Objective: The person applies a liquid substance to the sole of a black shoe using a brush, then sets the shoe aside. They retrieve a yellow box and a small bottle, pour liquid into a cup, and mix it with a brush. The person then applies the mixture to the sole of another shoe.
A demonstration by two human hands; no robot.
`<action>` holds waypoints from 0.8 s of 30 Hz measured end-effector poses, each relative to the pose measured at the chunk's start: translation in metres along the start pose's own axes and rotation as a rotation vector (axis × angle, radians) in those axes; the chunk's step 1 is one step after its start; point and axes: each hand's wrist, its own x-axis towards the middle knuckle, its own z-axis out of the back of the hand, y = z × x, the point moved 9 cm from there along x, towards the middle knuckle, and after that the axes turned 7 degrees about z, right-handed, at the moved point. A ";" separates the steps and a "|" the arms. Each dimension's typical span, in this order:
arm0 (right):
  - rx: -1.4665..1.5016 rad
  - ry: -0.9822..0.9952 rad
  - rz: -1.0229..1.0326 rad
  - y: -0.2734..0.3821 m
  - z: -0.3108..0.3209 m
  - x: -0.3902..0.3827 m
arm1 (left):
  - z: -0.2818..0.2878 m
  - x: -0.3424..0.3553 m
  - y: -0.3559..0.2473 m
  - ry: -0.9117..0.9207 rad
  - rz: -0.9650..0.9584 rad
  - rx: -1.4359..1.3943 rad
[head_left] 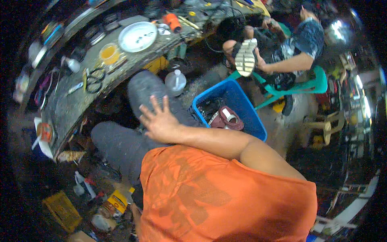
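Observation:
My right hand [162, 124] lies palm down on my dark trouser leg [147, 90], its fingers spread and nothing in it. My right forearm crosses in front of my orange shirt [225, 193]. Of my left arm, only a thin strip of skin [136, 215] shows beside the shirt's lower left edge; the fingers are hidden. Close to that strip, a bottle with a yellow label [117, 201] lies low on the floor. A blue bin [258, 125] stands right of my legs, with a maroon shoe [226, 119] inside.
On the workbench [86, 107] are a white plate [138, 36], a cup of yellow-orange stuff [109, 54], black-handled scissors [96, 80] and an orange spool [172, 23]. A clear jug [175, 82] stands below it. A person on a green chair [298, 89] holds a shoe [246, 58]. A yellow crate [62, 211] sits lower left.

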 end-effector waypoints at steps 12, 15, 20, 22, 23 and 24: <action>0.206 -0.245 0.174 0.003 0.011 -0.009 | 0.083 0.029 -0.201 0.025 -0.442 0.048; 0.237 -0.262 0.160 -0.011 0.010 -0.015 | 0.094 0.025 -0.225 -0.043 -0.387 0.135; 0.284 -0.253 0.097 -0.025 0.007 -0.017 | 0.086 0.000 -0.203 0.033 -0.324 0.151; 0.285 -0.245 0.090 -0.025 0.007 -0.016 | 0.085 -0.008 -0.185 0.035 -0.287 0.160; 0.280 -0.232 0.090 -0.024 0.005 -0.015 | 0.084 -0.011 -0.177 0.040 -0.268 0.163; 0.254 -0.236 0.084 -0.025 0.006 -0.014 | 0.083 -0.012 -0.173 0.042 -0.256 0.160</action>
